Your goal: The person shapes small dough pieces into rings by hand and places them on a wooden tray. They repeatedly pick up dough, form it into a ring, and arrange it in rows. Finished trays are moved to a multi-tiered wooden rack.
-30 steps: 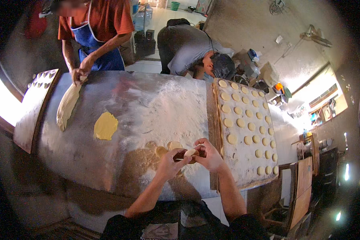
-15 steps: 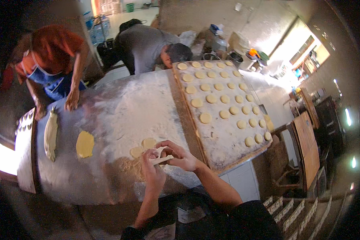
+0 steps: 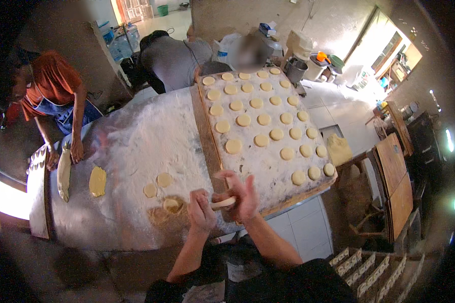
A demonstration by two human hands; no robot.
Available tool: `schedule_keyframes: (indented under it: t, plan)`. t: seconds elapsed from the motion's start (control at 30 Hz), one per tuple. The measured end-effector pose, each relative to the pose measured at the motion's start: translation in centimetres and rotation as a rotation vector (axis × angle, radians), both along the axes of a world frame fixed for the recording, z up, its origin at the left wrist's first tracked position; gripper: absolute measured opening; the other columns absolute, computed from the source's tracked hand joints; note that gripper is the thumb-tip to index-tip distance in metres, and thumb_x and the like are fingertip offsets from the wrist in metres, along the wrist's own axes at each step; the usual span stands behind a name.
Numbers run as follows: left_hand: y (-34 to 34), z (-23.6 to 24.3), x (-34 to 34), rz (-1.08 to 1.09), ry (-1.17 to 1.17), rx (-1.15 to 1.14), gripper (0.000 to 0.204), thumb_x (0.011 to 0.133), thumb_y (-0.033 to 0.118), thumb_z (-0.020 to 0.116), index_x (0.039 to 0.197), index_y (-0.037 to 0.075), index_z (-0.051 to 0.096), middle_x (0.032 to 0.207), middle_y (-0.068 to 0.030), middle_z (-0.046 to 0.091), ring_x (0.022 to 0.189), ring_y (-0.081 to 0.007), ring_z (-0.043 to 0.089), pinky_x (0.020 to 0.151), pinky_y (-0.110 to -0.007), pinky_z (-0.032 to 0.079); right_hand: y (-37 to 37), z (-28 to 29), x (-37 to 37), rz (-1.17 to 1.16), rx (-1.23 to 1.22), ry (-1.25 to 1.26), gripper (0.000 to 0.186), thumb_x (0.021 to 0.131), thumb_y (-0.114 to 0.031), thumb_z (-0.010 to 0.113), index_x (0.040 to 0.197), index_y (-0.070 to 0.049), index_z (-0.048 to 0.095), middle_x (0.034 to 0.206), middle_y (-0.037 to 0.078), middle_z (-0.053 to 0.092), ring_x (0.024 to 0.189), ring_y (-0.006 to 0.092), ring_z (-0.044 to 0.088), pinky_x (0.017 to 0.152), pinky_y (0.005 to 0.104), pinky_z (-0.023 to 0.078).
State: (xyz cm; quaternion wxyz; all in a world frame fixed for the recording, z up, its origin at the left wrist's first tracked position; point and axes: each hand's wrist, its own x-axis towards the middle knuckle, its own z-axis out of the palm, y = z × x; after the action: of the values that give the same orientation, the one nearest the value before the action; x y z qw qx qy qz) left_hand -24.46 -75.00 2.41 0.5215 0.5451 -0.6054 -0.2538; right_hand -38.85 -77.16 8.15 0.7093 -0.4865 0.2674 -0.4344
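Observation:
Above the table's near edge, my left hand [image 3: 201, 211] is closed on one end of a flattened piece of pale dough [image 3: 223, 203]. The dough's other end lies against the palm of my right hand [image 3: 246, 197], whose fingers are spread and slightly blurred. Left of my hands, two thin dough discs [image 3: 164, 180] lie on the floured metal table. Closer to my left hand is a patch of brown crumbs [image 3: 158, 216], with a round pale piece [image 3: 173, 204] beside it. Just beyond my right hand is a floured board [image 3: 268, 184] bearing rows of round dough pieces [image 3: 264, 119].
A yellow slab [image 3: 97, 182] and a long dough roll [image 3: 63, 174] lie on the left of the table. A co-worker in an orange shirt [image 3: 60, 76] has hands by the roll. Another person in grey [image 3: 174, 60] bends behind the table. Wooden boards [image 3: 391, 179] stand at right.
My view has shifted. My hands have moved right, away from the two dough discs, toward the board. My right hand's fingers have spread from a curled grip. The co-worker's hands have come to the dough roll.

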Motion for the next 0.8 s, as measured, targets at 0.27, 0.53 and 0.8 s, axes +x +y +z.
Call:
schedule_keyframes:
  t: [0.27, 0.53, 0.8]
  plan:
    - [0.7, 0.8, -6.3, -0.209, 0.219, -0.094, 0.009, 0.09, 0.001, 0.059, 0.099, 0.002, 0.057, 0.075, -0.0108, 0.059, 0.062, -0.0251, 0.063, 0.057, -0.033, 0.049, 2.5, -2.1, -5.2, -0.238, 0.214, -0.195, 0.073, 0.094, -0.072, 0.04, 0.131, -0.01, 0.039, 0.085, 0.005, 0.06, 0.074, 0.0138, 0.057, 0.07, 0.0287, 0.048]
    - [1.1, 3.4, -9.9, -0.127, -0.085, -0.109, 0.008, 0.098, 0.006, 0.054, 0.106, 0.006, 0.056, 0.072, -0.0136, 0.064, 0.062, -0.0288, 0.067, 0.058, -0.037, 0.052, 3.0, -3.0, -8.1, -0.244, 0.02, 0.152, 0.076, 0.096, -0.072, 0.035, 0.139, -0.009, 0.033, 0.08, 0.009, 0.066, 0.072, 0.0156, 0.062, 0.066, 0.0271, 0.049]
    - [1.4, 4.0, -11.6, -0.155, 0.076, 0.215, 0.014, 0.104, 0.016, 0.048, 0.111, 0.004, 0.052, 0.094, -0.0219, 0.065, 0.086, -0.0376, 0.068, 0.072, -0.039, 0.053, 2.0, -2.5, -10.7, -0.226, -0.015, 0.349, 0.075, 0.098, -0.064, 0.044, 0.148, -0.01, 0.033, 0.092, 0.009, 0.064, 0.071, 0.0133, 0.053, 0.071, 0.0291, 0.044]
